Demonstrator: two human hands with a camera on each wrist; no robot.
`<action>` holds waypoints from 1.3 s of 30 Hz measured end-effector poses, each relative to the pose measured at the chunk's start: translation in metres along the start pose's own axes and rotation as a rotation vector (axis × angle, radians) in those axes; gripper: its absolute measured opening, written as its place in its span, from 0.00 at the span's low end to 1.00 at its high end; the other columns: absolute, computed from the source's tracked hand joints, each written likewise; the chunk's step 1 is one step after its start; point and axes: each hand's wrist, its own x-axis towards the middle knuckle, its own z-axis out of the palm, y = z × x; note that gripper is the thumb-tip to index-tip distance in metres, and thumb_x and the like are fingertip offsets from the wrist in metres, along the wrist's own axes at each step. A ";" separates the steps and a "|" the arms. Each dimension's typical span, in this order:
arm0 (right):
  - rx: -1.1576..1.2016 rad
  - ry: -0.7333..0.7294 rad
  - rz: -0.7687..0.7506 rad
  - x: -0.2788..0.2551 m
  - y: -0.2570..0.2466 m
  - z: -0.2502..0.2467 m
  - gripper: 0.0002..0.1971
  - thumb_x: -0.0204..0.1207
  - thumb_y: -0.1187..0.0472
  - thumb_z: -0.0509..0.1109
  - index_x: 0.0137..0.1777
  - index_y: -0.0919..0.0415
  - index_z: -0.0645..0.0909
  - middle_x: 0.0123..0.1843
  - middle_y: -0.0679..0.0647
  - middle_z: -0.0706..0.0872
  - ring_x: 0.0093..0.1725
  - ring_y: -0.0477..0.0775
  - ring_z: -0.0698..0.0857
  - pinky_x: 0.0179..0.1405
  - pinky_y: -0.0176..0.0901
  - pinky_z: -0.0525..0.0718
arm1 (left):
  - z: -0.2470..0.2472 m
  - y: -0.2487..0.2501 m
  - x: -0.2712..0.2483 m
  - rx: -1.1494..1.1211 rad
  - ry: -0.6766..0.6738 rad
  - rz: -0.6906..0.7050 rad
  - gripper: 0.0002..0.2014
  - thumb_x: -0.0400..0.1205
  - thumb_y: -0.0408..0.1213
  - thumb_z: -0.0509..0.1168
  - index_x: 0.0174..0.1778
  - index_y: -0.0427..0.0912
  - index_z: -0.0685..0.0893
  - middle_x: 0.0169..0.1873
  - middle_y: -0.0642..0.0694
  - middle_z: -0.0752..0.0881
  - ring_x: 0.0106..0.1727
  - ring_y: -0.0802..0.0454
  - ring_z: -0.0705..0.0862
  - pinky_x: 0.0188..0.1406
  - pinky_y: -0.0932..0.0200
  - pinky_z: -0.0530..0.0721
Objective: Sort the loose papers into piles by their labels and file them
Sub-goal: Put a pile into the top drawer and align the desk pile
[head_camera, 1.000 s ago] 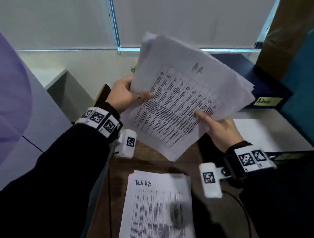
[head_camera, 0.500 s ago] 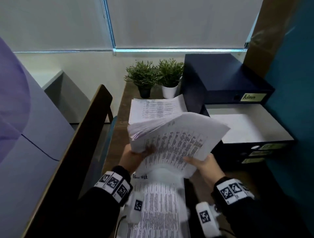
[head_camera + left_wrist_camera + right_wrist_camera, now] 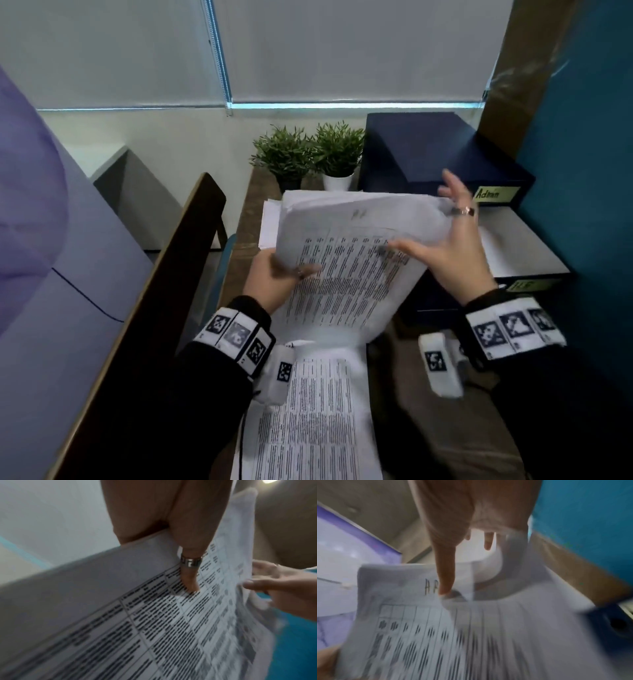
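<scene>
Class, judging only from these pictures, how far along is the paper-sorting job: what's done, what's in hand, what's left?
Done: a Task List pile lies on the desk, another pile behind. In hand: the left hand grips the stack of papers, top sheet marked "AP"; the right hand reaches over it. Left: sorting that stack, then filing everything in the labelled drawers.

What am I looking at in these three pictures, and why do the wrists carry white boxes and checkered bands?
No machine here: a person sorts papers by hand. The big picture comes from a head camera looking down; the other two come from the white boxes, cameras strapped at each wrist. The checkered bands look like tracking markers.

The left hand grips a stack of printed sheets, thumb on top. The right hand is open, its thumb touching the top sheet, which the right wrist view shows is handwritten "AP". On the desk lie a nearer pile and another pile behind the stack, plus two potted plants and a drawer unit labelled "Admin".
</scene>
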 end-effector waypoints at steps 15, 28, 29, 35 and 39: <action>0.211 -0.359 0.285 -0.006 0.024 -0.073 0.25 0.54 0.49 0.84 0.50 0.60 0.87 0.50 0.54 0.91 0.53 0.56 0.89 0.62 0.59 0.82 | -0.063 0.010 -0.004 0.280 0.036 0.090 0.10 0.66 0.32 0.79 0.39 0.44 0.87 0.28 0.54 0.88 0.31 0.66 0.84 0.29 0.75 0.78; 0.474 -0.219 0.560 -0.101 0.120 -0.010 0.22 0.57 0.67 0.82 0.53 0.62 0.83 0.51 0.60 0.90 0.52 0.57 0.88 0.44 0.44 0.88 | -0.031 -0.086 -0.033 -0.210 0.008 -0.262 0.28 0.48 0.41 0.86 0.44 0.42 0.89 0.44 0.42 0.91 0.52 0.41 0.88 0.54 0.45 0.85; 0.453 -0.216 0.590 -0.105 0.123 -0.006 0.19 0.61 0.72 0.78 0.53 0.64 0.82 0.49 0.59 0.90 0.53 0.59 0.88 0.42 0.40 0.88 | -0.028 -0.094 -0.036 -0.196 0.001 -0.294 0.24 0.52 0.36 0.85 0.43 0.42 0.88 0.40 0.46 0.92 0.52 0.42 0.87 0.50 0.49 0.87; 0.588 -0.140 0.573 -0.102 0.115 -0.013 0.16 0.69 0.75 0.72 0.57 0.67 0.81 0.49 0.58 0.90 0.48 0.56 0.89 0.36 0.37 0.87 | -0.023 -0.084 -0.044 -0.266 0.105 -0.254 0.16 0.62 0.18 0.73 0.41 0.39 0.85 0.32 0.51 0.91 0.38 0.56 0.89 0.33 0.65 0.87; 0.463 -0.239 0.606 -0.108 0.132 -0.014 0.40 0.36 0.51 0.90 0.51 0.65 0.84 0.50 0.59 0.91 0.53 0.59 0.88 0.48 0.46 0.89 | -0.022 -0.098 -0.041 -0.245 0.081 -0.355 0.26 0.57 0.29 0.81 0.50 0.37 0.84 0.44 0.43 0.90 0.47 0.48 0.88 0.45 0.50 0.88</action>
